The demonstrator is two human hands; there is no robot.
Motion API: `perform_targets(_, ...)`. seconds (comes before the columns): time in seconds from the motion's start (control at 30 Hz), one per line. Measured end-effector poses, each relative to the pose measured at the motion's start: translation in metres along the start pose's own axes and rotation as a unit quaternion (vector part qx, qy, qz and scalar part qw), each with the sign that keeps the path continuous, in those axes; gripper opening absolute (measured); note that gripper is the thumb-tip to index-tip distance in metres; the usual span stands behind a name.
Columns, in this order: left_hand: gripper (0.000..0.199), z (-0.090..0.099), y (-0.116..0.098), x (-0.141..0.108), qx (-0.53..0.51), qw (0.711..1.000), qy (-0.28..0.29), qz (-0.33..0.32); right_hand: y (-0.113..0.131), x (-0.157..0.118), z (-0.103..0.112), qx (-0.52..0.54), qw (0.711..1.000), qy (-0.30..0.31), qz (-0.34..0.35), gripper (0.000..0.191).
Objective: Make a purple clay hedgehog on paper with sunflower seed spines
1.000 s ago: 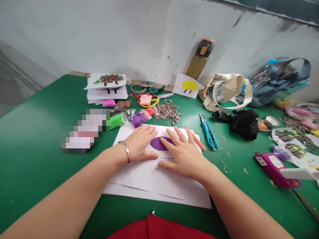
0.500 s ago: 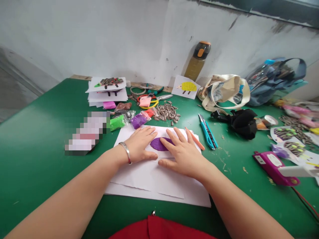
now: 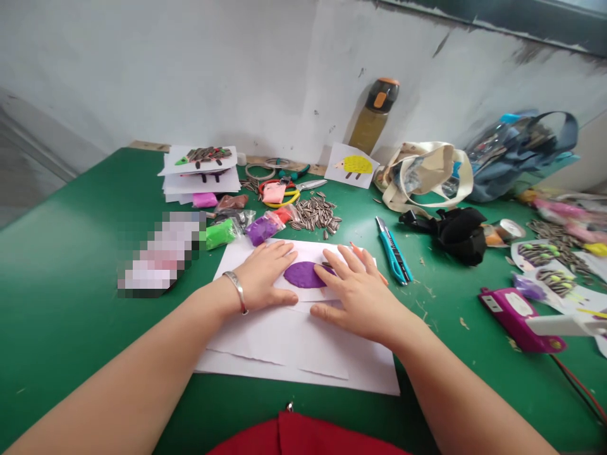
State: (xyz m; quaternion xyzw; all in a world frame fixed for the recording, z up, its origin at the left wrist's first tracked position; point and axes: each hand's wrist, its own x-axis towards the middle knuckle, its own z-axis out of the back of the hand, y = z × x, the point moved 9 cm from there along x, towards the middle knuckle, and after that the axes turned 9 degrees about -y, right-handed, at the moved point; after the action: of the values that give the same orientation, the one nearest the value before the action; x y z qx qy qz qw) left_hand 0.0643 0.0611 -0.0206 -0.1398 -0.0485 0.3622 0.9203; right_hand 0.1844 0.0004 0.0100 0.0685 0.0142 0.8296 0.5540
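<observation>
A flat purple oval of modelling clay [image 3: 302, 275] lies on white paper [image 3: 284, 335] in front of me. My left hand [image 3: 263, 275] rests flat on the paper just left of the oval, fingers spread. On the other side, my right hand [image 3: 353, 287] lies open, its index fingertip over the oval's right end and its palm above the paper. A small dark piece shows by the right fingers, partly covered. An orange pen-like tool [image 3: 382, 277] pokes out beyond the right hand.
Beyond the paper lie bags of purple clay [image 3: 263, 229] and green clay [image 3: 220, 234], sunflower seeds [image 3: 317, 212] and scissors [image 3: 310, 185]. A blue utility knife [image 3: 394, 251] is at the right, near a magenta device [image 3: 519, 321]. Seed-covered hedgehog pictures [image 3: 199, 159] are stacked back left.
My right hand has slid slightly right, uncovering more of the purple oval and a small dark piece near its top right. My left hand stays in place on the paper.
</observation>
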Motion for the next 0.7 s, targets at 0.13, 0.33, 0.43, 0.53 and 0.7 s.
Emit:
perform_targets(0.13, 0.083, 0.000, 0.001, 0.000, 0.001, 1.000, -0.009, -0.010, -0.004, -0.001, 0.001, 0.005, 1.000, 0.001, -0.010, 0.071)
perform_targets(0.33, 0.083, 0.001, -0.001, 0.001, 0.008, 1.000, -0.004, -0.006, 0.000, 0.002, 0.000, 0.011, 1.000, 0.008, -0.007, 0.069)
perform_targets(0.43, 0.081, 0.003, -0.003, 0.001, 0.012, 1.000, -0.010, -0.014, 0.002, 0.003, 0.001, 0.009, 1.000, 0.007, -0.003, 0.067)
perform_targets(0.53, 0.081, 0.003, -0.003, 0.001, 0.006, 1.000, -0.004, -0.010, 0.002, 0.001, 0.002, 0.008, 1.000, 0.006, -0.001, 0.069)
perform_targets(0.7, 0.083, 0.002, -0.003, 0.001, 0.010, 1.000, 0.015, 0.008, 0.008, -0.003, 0.001, 0.003, 0.999, 0.010, 0.031, 0.067)
